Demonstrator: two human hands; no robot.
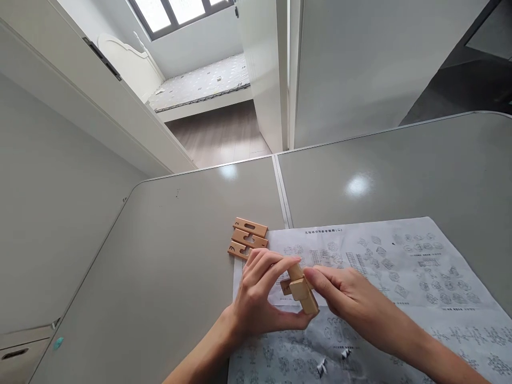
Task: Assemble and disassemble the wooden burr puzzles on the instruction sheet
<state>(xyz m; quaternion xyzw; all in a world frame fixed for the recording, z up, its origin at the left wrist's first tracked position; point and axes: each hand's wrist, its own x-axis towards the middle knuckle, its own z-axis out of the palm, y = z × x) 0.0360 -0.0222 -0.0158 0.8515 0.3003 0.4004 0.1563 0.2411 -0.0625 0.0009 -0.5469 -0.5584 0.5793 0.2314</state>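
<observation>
Gripping the small wooden assembly (300, 289) over the left half of the printed sheet (408, 226), the left hand (258, 298) spans it end to end, forefinger at its upper end and thumb at its lower one, clamped on the wood, with the other fingers arched on the side toward the sheet's left edge. The right hand (348, 290), also over the sheet, has thumb and forefinger clamped on the assembly's right side; its remaining fingers curl under and their tips are hidden. Three flat wooden pieces (240, 234), slotted or notched, lie in a row at the sheet's far left corner. Two white paper scraps (321, 368) sit on the sheet's near part, below the hands, just beside each other. Left of the sheet, the grey tabletop (172, 277) runs as a broad stretch to its slanting left edge, where a teal spot (58, 343) shows. Beyond the sheet, the tabletop continues to its far edge, crossed by a pale seam strip (282, 192); right of the sheet's far corner it also reaches well out. Past that far edge, a doorway opens toward a bed (208, 80).
</observation>
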